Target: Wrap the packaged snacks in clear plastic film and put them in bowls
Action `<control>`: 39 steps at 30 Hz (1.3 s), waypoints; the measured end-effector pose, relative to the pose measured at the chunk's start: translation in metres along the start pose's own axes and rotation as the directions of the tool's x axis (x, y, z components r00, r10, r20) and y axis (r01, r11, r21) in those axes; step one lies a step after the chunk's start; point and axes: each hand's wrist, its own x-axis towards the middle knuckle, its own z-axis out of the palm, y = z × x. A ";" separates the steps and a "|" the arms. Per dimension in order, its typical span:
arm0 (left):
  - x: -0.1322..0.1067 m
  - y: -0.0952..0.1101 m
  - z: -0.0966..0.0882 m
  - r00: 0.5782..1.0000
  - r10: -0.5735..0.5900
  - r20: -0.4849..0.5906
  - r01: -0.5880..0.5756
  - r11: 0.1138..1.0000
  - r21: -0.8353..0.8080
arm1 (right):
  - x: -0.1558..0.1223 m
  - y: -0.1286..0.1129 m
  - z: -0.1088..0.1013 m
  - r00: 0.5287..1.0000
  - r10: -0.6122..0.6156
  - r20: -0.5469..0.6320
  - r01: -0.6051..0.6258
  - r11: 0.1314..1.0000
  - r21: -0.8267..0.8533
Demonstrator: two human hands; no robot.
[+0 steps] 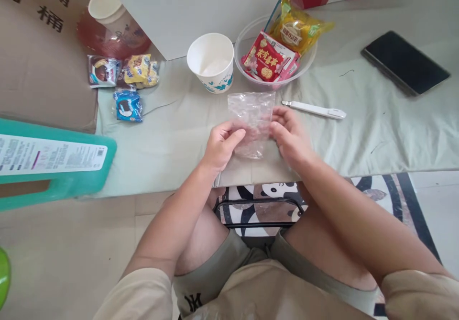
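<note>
A clear plastic bag point(252, 112) is held up over the front of the cloth-covered table. My left hand point(223, 144) pinches its left side between thumb and fingers. At the bag's right edge, my right hand point(289, 133) has its thumb and fingers closed on the plastic, partly hidden behind it. Nothing can be made out inside the bag. Just beyond it stand a white paper cup point(211, 61) with a blue leaf print and a clear plastic bowl point(239, 54) of packaged snacks. A white utility knife point(315, 110) lies right of my right hand.
Several small wrapped snacks point(128, 105) lie at the left, near another paper cup point(107, 9). A green jug point(102, 176) juts in at the left edge. A black phone point(405, 62) rests at the right. Boxes stand along the back.
</note>
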 end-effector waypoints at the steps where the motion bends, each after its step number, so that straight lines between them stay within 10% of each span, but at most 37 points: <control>1: 0.000 -0.001 0.000 0.999 0.029 0.023 -0.030 0.999 0.033 | 0.002 -0.001 -0.001 0.995 0.062 0.075 -0.064 0.998 0.029; 8: 0.001 0.006 -0.005 0.996 0.005 0.093 -0.024 0.979 0.204 | 0.000 -0.014 -0.002 0.972 0.107 0.207 -0.094 0.993 -0.072; 15: 0.003 0.014 -0.008 0.977 -0.166 0.136 0.173 0.984 -0.040 | -0.001 -0.020 -0.005 0.985 0.092 0.145 -0.120 0.974 0.194; 26: 0.007 0.007 -0.001 0.998 0.033 0.046 -0.035 0.999 0.039 | 0.001 -0.018 0.000 0.988 0.124 0.090 -0.136 0.981 0.139; 31: 0.013 0.009 -0.003 0.996 0.057 -0.068 -0.060 0.997 -0.040 | -0.002 -0.023 -0.004 0.994 0.103 0.028 -0.098 0.984 -0.146; 39: 0.038 0.033 -0.023 0.948 0.059 -0.313 -0.125 0.973 -0.194 | 0.019 -0.077 0.014 0.966 -0.257 -0.008 0.217 0.830 -0.515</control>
